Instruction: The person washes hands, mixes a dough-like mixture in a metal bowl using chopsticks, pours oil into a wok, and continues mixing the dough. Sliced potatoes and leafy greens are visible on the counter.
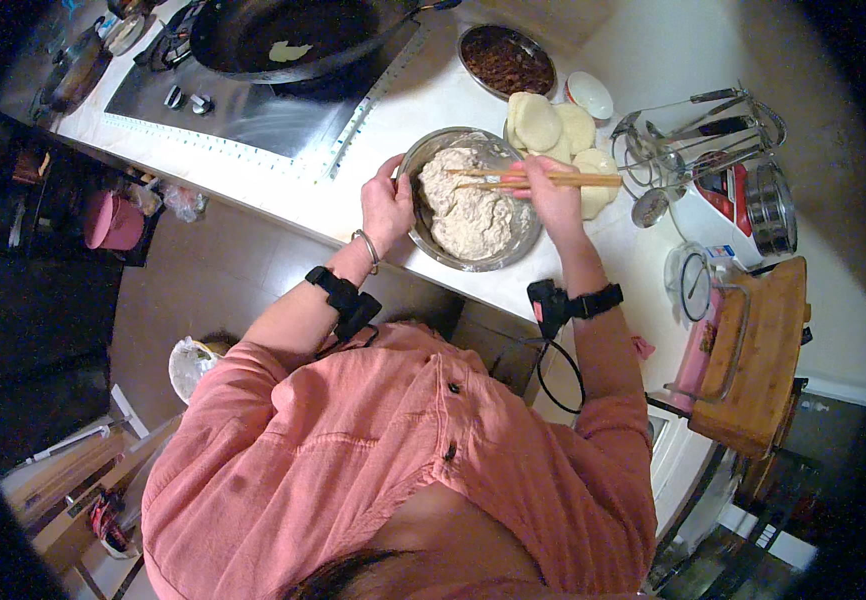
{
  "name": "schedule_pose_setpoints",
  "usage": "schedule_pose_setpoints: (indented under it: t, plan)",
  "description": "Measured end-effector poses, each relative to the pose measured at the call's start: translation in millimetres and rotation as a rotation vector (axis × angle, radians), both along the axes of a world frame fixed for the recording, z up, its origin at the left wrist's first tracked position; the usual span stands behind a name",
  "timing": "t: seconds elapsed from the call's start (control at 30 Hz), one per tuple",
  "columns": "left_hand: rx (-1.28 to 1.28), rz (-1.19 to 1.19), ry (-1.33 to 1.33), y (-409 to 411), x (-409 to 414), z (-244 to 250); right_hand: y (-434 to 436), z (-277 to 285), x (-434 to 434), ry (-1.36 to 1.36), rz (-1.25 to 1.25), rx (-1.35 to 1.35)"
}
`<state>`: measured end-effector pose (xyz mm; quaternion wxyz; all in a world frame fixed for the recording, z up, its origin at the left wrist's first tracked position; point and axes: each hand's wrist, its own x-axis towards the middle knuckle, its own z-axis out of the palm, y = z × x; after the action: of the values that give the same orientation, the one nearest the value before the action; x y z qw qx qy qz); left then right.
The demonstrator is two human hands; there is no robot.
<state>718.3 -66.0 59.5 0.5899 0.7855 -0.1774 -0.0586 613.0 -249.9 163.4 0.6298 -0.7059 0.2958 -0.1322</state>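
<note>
A round metal bowl [509, 259] stands near the counter's front edge, holding a lumpy pale dough or thick batter [470, 217]. My left hand [388, 202] grips its left rim, thumb on the near side. Over the bowl's right side, my right hand [549, 191] holds a pair of wooden chopsticks [590, 180]. Their tips touch the upper part of the mixture. Several flat, pale round pieces [538, 126], which look like dough or bread, lie overlapped just behind and to the right of the bowl, partly covered by my right hand and the chopsticks.
A wok [305, 71] with a pale patch inside sits on the gas hob [238, 124] at left. Behind the bowl are a dish of dark brown food [504, 64] and a small white bowl [590, 96]. A utensil rack [703, 135], white-and-red appliance [725, 202] and wooden boards [755, 352] stand right.
</note>
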Motion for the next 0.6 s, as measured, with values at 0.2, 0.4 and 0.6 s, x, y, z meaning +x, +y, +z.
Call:
schedule_pose_setpoints:
  t: [0.2, 0.4, 0.6]
  plan:
    - [-0.024, 0.035, 0.039, -3, -1, -3, 37, 14, -58, 0.047, 0.157, -0.371]
    - [-0.013, -0.007, -0.027, -2, 1, -7, 18, 33, -110, -0.121, 0.082, -0.352]
    - [-0.076, -0.022, 0.003, -1, 2, -10, -13, 33, -96, -0.233, -0.121, -0.356]
